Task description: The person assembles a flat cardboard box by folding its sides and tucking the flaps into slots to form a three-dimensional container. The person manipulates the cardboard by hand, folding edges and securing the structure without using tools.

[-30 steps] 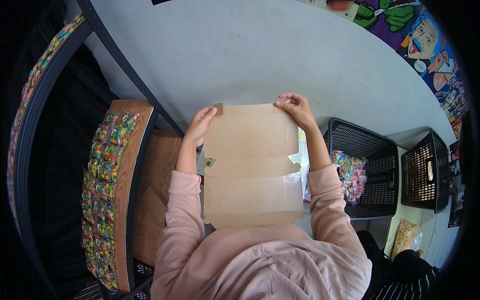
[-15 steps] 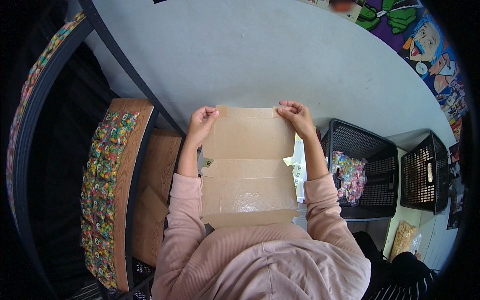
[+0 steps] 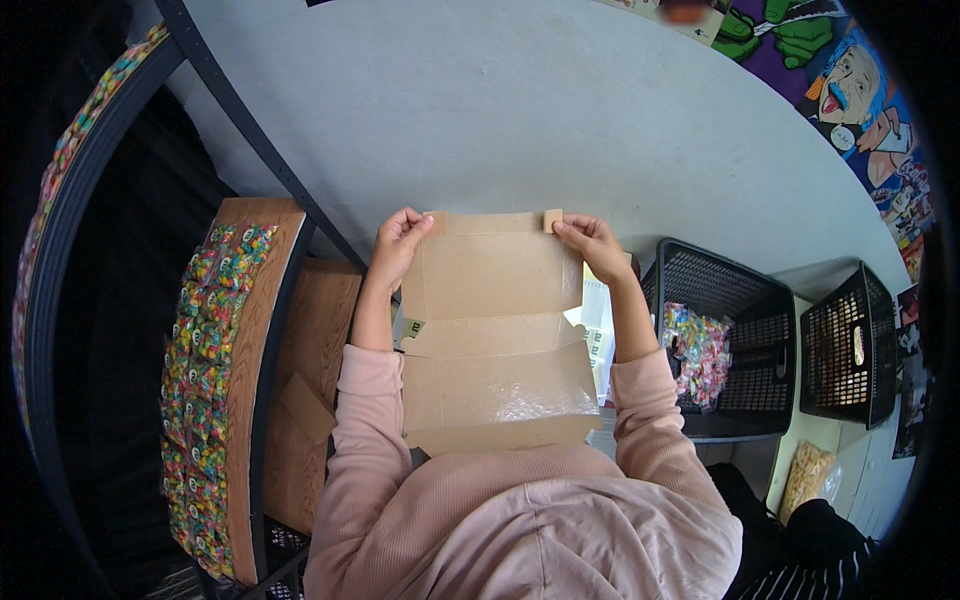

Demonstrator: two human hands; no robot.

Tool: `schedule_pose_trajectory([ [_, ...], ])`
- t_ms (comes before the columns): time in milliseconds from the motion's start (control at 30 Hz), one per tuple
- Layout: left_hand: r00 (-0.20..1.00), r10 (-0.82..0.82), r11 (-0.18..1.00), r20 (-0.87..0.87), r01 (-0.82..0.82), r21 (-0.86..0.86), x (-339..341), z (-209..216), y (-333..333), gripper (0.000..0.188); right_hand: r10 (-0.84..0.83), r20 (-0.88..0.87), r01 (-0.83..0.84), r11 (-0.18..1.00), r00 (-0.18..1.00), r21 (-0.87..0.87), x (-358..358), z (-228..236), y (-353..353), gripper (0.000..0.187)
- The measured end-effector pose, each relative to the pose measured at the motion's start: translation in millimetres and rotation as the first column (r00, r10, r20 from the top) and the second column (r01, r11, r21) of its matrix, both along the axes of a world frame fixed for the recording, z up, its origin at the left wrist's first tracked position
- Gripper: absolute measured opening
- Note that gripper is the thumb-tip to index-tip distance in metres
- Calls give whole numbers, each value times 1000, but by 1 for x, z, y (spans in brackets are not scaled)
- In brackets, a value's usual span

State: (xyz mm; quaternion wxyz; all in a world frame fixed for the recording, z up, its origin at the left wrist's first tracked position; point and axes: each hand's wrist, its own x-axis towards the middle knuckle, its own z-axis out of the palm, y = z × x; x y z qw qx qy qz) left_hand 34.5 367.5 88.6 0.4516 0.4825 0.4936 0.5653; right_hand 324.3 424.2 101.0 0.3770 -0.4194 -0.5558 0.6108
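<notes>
Creased rectangular brown cardboard sheet (image 3: 495, 275): left hand (image 3: 397, 246) pinching its eleven-o'clock corner, right hand (image 3: 594, 246) pinching its one-o'clock corner.

Looks to me like a packing workroom: clear packets of multicoloured sweets (image 3: 200, 400), brown wood-grain shelf (image 3: 250, 385), creased brown cardboard sheet (image 3: 495, 275).

Your cardboard sheet (image 3: 495, 275) hides part of the pale printed material (image 3: 597, 318) beneath, and your pink top (image 3: 480, 478) covers some of its near edge. At upper right, a reddish patch (image 3: 684, 11) is blurred.
</notes>
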Motion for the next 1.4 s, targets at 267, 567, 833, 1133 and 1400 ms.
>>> schedule_pose_trajectory([
  [267,690,-92,900,718,366,-236,-3,1,-27,69,-127,-133,117,990,983,-84,6,-13,7,21],
  [567,839,-151,941,523,284,-183,13,-31,-52,33,-144,-325,63,967,935,-247,3,-11,-22,36],
  [833,901,-22,974,432,118,-195,16,-31,-51,31,-23,97,56,936,995,-348,12,-26,-50,42],
  [1133,983,25,995,179,-7,-102,26,-5,-41,29,-225,408,16,890,885,455,-6,-6,-46,27],
  [1400,988,154,983,-29,-150,106,50,24,-57,26,-556,468,52,680,687,731,-29,3,-56,53],
])
